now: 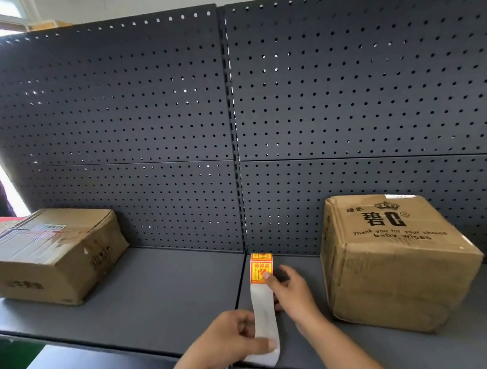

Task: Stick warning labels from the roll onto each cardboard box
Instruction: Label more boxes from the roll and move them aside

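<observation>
At the shelf's (163, 292) front edge, the left hand (234, 339) pinches the white backing strip (264, 311); the right hand (294, 294) grasps its orange warning label (260, 270).

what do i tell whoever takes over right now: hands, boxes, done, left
Left hand pinches the bare lower end of the white paper backing strip.
Right hand pinches the strip higher up, a fingertip on an orange-and-yellow warning label.
Strip is held above the dark grey metal shelf, between the flat taped brown cardboard box on the left and the taller brown cardboard box printed "baby wipes" on the right.
Done: no orange label shows on either box.
Left: peel labels, stick one on each.
</observation>
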Motion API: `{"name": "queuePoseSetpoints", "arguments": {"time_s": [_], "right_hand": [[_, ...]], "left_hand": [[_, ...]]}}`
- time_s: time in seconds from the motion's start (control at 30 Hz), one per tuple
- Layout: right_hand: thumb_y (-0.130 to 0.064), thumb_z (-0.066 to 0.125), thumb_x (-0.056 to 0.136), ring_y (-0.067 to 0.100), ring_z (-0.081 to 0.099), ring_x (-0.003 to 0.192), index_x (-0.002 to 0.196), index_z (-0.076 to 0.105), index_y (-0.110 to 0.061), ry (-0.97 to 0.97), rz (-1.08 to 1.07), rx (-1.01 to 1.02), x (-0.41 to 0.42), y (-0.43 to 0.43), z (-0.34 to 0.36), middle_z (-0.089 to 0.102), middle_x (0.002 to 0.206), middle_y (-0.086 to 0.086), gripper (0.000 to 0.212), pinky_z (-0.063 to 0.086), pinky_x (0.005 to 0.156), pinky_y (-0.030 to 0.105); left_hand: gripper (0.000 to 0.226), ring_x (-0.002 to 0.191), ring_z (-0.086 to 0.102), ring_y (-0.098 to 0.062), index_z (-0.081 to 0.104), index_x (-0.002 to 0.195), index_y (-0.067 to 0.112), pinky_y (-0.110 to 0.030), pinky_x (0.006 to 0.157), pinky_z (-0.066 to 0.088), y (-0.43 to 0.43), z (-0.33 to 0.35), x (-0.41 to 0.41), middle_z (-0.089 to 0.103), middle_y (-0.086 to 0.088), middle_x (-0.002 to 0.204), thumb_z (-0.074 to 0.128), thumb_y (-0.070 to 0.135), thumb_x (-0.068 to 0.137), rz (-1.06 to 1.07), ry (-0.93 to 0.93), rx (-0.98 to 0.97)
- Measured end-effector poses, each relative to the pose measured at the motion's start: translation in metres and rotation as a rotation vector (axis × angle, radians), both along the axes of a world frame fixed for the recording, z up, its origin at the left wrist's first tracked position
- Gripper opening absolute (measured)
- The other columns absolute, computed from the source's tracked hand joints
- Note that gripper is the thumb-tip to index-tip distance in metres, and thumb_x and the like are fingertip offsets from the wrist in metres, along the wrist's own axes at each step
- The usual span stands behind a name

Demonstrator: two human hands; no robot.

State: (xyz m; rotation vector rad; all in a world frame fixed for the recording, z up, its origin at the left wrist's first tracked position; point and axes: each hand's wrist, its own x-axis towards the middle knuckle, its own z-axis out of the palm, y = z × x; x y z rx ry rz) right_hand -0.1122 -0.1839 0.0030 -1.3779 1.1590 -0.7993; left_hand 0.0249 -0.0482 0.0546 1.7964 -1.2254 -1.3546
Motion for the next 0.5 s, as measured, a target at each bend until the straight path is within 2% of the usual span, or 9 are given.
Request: {"name": "queuePoseSetpoints", "arguments": {"time_s": [0.03, 0.1, 0.13, 0.2, 0.27, 0.33, 0.43, 0.5], "right_hand": [[-0.063, 0.074, 0.081, 0.021, 0.074, 0.097, 0.120, 0.066, -0.023, 0.001, 0.003, -0.008, -0.001, 0.003, 0.003, 0.077, 0.106, 0.001, 0.057, 0.062, 0.087, 0.053], [-0.048, 0.073, 0.091, 0.022, 0.076, 0.091, 0.114, 0.072, -0.015, -0.011, 0.003, -0.001, 0.000, 0.000, 0.003, 0.078, 0.100, 0.003, 0.040, 0.065, 0.080, 0.049], [-0.040, 0.072, 0.095, 0.023, 0.076, 0.089, 0.115, 0.073, -0.011, -0.033, 0.004, 0.020, 0.000, 0.000, 0.004, 0.078, 0.100, 0.005, 0.035, 0.065, 0.072, 0.043], [-0.033, 0.070, 0.098, 0.025, 0.077, 0.085, 0.116, 0.073, -0.008, -0.052, 0.004, 0.032, 0.001, 0.000, 0.006, 0.079, 0.099, 0.008, 0.031, 0.063, 0.062, 0.035], [-0.032, 0.070, 0.099, 0.028, 0.077, 0.086, 0.114, 0.074, -0.008, -0.054, 0.010, 0.009, 0.000, 0.003, 0.007, 0.079, 0.098, 0.009, 0.028, 0.064, 0.062, 0.037], [-0.027, 0.068, 0.100, 0.030, 0.077, 0.087, 0.107, 0.077, -0.011, -0.058, 0.022, 0.002, -0.002, 0.007, 0.010, 0.079, 0.094, 0.010, 0.020, 0.065, 0.067, 0.043], [-0.023, 0.065, 0.102, 0.022, 0.073, 0.075, 0.102, 0.078, -0.017, -0.044, 0.036, -0.005, -0.006, 0.013, 0.014, 0.079, 0.090, 0.011, 0.014, 0.063, 0.068, 0.040], [-0.021, 0.065, 0.102, 0.020, 0.068, 0.068, 0.106, 0.078, -0.018, -0.027, 0.049, -0.004, -0.008, 0.014, 0.015, 0.079, 0.090, 0.010, 0.014, 0.059, 0.064, 0.037]], "left_hand": [[0.048, 0.069, 0.065, -0.007, 0.074, 0.107, 0.019, -0.024, 0.071, 0.055, 0.000, 0.002, 0.004, 0.068, 0.012, 0.074, 0.085, 0.054, 0.076, 0.015, -0.037, 0.018], [0.069, 0.071, 0.069, -0.009, 0.074, 0.105, 0.013, -0.026, 0.072, 0.055, -0.002, 0.005, 0.008, 0.071, 0.009, 0.078, 0.069, 0.076, 0.079, 0.075, -0.150, 0.026], [0.071, 0.075, 0.070, -0.008, 0.073, 0.105, 0.012, -0.026, 0.071, 0.053, -0.004, 0.006, 0.010, 0.073, 0.009, 0.082, 0.061, 0.079, 0.083, 0.120, -0.239, 0.005], [0.058, 0.085, 0.067, -0.005, 0.070, 0.106, 0.017, -0.023, 0.071, 0.050, -0.011, 0.005, 0.010, 0.073, 0.008, 0.092, 0.053, 0.071, 0.094, 0.252, -0.398, -0.116], [0.039, 0.091, 0.061, 0.002, 0.065, 0.118, 0.022, -0.017, 0.071, 0.045, -0.023, 0.002, 0.005, 0.068, 0.012, 0.101, 0.052, 0.056, 0.102, 0.355, -0.386, -0.296], [0.035, 0.099, 0.062, -0.001, 0.065, 0.126, 0.023, -0.016, 0.074, 0.044, -0.040, -0.003, -0.001, 0.069, 0.010, 0.112, 0.051, 0.047, 0.105, 0.383, -0.313, -0.383], [0.041, 0.110, 0.065, -0.012, 0.063, 0.127, 0.019, -0.021, 0.080, 0.049, -0.064, -0.012, -0.003, 0.069, 0.005, 0.117, 0.050, 0.050, 0.105, 0.428, -0.234, -0.395], [0.059, 0.117, 0.063, -0.017, 0.052, 0.140, 0.015, -0.034, 0.096, 0.053, -0.077, -0.014, -0.001, 0.064, 0.001, 0.128, 0.050, 0.059, 0.102, 0.434, -0.188, -0.352]]}}
